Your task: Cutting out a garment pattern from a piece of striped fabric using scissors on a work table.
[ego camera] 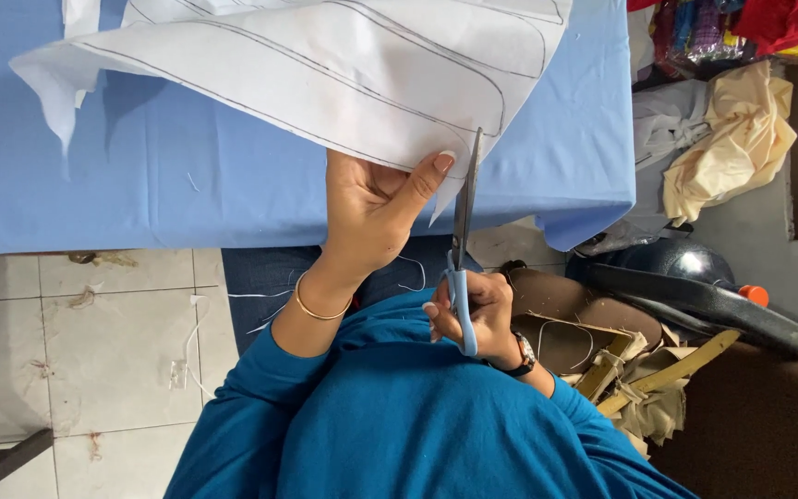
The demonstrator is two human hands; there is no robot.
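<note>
Head view, left hand (367,208) pinching white fabric (325,65), right hand (477,310) gripping scissors (463,231) just beside

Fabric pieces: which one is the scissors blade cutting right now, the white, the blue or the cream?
The white fabric with drawn pencil lines, gripped by the left hand. The scissors in the right hand meet its edge; the blue cloth lies beneath, the cream cloth aside.

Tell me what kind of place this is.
Probably a home sewing or tailoring workspace: scissors cut white marked fabric over a blue-covered table, with cloth scraps heaped nearby on a tiled floor.
</note>
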